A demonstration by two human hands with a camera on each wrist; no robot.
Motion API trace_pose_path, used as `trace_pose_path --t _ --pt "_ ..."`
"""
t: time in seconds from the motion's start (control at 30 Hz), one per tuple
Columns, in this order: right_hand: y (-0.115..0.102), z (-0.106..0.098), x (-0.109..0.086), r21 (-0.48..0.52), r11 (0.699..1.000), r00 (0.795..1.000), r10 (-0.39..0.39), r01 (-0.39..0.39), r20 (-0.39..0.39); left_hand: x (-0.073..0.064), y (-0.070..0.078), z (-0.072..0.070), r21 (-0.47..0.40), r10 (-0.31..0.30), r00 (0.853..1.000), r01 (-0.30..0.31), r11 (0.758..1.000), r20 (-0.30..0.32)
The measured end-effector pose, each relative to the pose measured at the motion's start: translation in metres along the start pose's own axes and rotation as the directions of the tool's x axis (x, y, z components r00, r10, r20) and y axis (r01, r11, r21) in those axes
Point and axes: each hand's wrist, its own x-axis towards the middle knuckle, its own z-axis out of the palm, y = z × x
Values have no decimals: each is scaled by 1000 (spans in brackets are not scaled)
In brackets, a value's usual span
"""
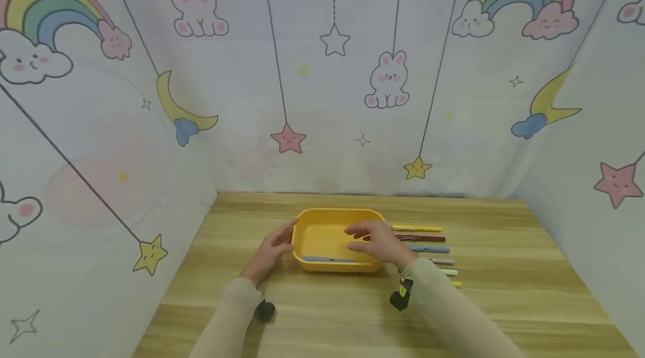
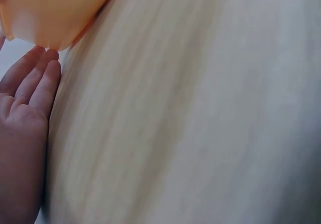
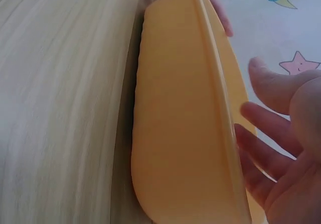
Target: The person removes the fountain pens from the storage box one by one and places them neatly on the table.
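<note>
A yellow rectangular plastic box [image 1: 330, 267] stands on the wooden table, and a blue pen [image 1: 327, 259] lies inside along its front wall. My left hand [image 1: 271, 250] rests against the box's left end, thumb and fingers spread along it. In the left wrist view the extended fingers [image 2: 44, 81] reach the box wall [image 2: 55, 13]. Over the box's right part hovers my right hand [image 1: 378, 241], thumb and fingers apart with nothing between them. The right wrist view has its fingertips [image 3: 246, 133] near the rim of the box [image 3: 175, 93].
Several pens lie in a row right of the box, partly hidden by my right hand and sleeve: a yellow pen [image 1: 418, 228], a dark red pen [image 1: 428, 238], a blue pen [image 1: 435, 249] and paler ones nearer me. Cartoon-printed cloth walls [image 1: 332, 167] surround the table [image 1: 322, 319].
</note>
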Motion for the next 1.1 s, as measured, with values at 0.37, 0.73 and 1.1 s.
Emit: trace_pose_path --t 0.37,0.73,1.1 --pt "5 17 21 23 996 981 77 -82 176 0 -2 -2 12 3 1000 -3 1000 6" --pt "7 24 27 15 994 972 105 -111 212 0 1 0 25 20 1000 -20 999 4" --pt "14 27 30 -17 995 968 102 -101 229 1 0 1 17 19 1000 -20 1000 16"
